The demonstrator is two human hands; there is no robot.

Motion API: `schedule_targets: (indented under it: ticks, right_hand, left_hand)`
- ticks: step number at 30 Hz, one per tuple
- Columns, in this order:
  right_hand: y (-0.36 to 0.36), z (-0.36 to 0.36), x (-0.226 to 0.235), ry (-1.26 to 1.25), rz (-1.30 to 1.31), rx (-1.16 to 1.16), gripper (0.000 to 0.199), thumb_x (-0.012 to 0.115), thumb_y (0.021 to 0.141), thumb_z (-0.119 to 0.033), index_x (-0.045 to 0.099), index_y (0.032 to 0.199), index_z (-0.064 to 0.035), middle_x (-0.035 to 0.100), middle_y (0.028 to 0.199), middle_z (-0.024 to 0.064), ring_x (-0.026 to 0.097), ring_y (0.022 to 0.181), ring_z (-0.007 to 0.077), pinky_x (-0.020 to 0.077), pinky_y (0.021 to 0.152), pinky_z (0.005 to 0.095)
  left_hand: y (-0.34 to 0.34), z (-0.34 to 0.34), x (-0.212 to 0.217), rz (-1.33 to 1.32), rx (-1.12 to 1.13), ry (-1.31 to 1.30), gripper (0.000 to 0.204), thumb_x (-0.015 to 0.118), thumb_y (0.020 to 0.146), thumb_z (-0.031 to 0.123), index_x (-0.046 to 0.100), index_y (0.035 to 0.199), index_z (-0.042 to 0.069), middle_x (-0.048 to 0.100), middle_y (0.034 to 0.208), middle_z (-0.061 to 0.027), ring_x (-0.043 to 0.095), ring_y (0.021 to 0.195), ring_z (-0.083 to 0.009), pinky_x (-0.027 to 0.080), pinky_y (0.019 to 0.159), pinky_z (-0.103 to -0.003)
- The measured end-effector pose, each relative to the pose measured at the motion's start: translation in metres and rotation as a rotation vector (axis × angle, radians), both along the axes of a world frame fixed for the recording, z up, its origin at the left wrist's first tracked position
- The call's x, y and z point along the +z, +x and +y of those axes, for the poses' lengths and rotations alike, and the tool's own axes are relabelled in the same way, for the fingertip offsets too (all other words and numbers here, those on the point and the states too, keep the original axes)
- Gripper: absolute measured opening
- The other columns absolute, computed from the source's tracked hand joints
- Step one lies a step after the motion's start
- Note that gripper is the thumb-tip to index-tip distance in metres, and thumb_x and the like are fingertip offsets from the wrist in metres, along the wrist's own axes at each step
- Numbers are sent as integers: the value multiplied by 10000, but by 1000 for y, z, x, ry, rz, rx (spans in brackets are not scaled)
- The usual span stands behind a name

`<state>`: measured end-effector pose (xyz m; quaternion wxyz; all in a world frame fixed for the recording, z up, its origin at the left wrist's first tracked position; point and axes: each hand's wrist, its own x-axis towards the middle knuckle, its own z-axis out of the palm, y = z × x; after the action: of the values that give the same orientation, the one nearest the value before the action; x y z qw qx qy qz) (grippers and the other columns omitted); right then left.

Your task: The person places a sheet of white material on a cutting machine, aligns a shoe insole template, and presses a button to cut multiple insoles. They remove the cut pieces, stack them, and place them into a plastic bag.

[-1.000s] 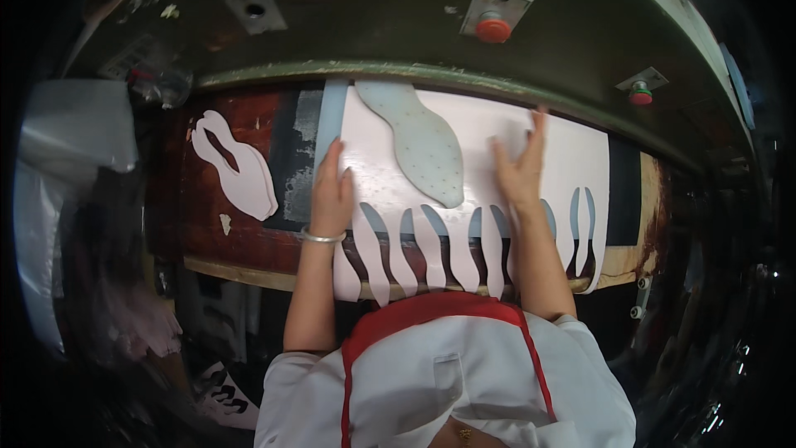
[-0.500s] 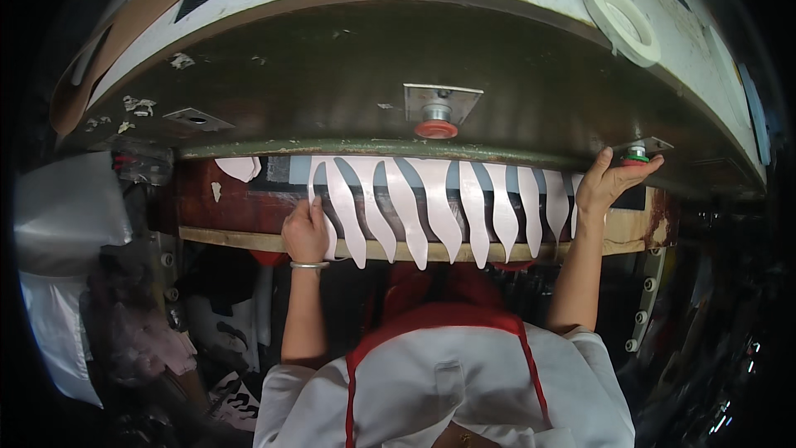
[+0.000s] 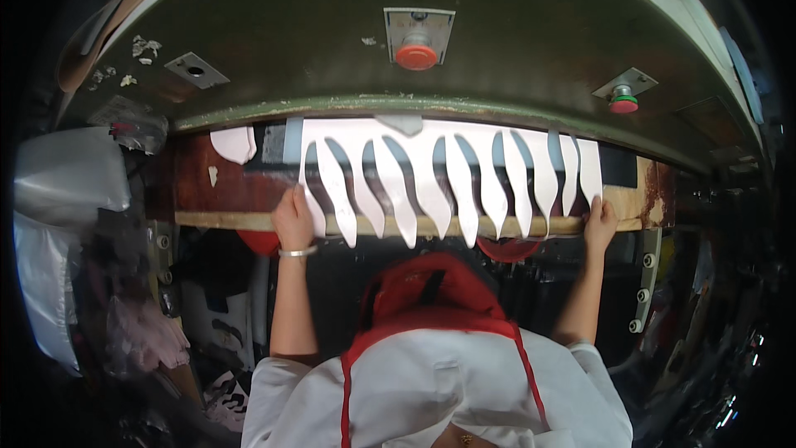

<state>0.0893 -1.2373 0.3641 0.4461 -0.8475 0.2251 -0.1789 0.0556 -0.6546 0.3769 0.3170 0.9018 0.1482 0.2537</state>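
A thin white-pink sheet (image 3: pixel 431 195) lies over the wooden bed under the machine, its near side cut into several wavy hanging strips. At its left end, my left hand (image 3: pixel 293 217) is closed with the fingers pinching the outermost strip; a silver bracelet circles that wrist. My right hand (image 3: pixel 600 222) pinches the strip at the right end. The strip tips hang over the front edge of the wooden bed (image 3: pixel 217 221). The far side of the sheet passes beneath the green machine head.
Overhead, the green machine front (image 3: pixel 298 41) carries a red button (image 3: pixel 416 55) and a green-and-red button (image 3: pixel 623 104). A pale cut piece (image 3: pixel 234 144) lies left of the sheet. Clear plastic bags (image 3: pixel 73 170) stand at the far left. Roller rails (image 3: pixel 643 292) flank the right side.
My right hand has left the green-and-red button and come down to the sheet's right end. The sheet's far band now shows more. The view has shifted, and my left hand stays at the left end.
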Motion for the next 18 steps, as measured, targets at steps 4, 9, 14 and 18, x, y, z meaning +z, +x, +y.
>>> schedule_targets:
  ticks: [4,9,14,18]
  right_hand:
    - [-3,33,29,6,-147,-178,199,600,908,-122,607,1050,18,629,870,72,586,763,145,489,720,284]
    - [51,212,63,121,-238,285,616,722,783,-159,433,1307,-10,466,1276,164,491,1132,280,404,975,378]
    - [-1,347,63,-346,-210,877,1000,854,549,-188,339,1400,-82,287,1325,354,234,1255,552,302,1052,535]
    - [-31,337,72,-112,-142,851,895,832,554,-117,393,1333,-74,341,1333,278,310,1270,448,344,1034,483]
  left_hand:
    - [-37,-4,8,85,-113,-60,233,456,948,181,553,819,13,549,729,-217,520,707,-420,410,621,-476]
    - [-71,-8,13,221,-73,-58,278,419,965,279,550,867,53,611,716,-241,604,683,-449,435,582,-528]
    - [-116,-19,6,540,50,166,280,482,945,310,540,801,77,577,603,-231,575,577,-448,415,513,-551]
    - [-160,-25,-3,393,35,208,271,512,931,270,532,757,63,542,553,-193,546,518,-406,404,491,-497]
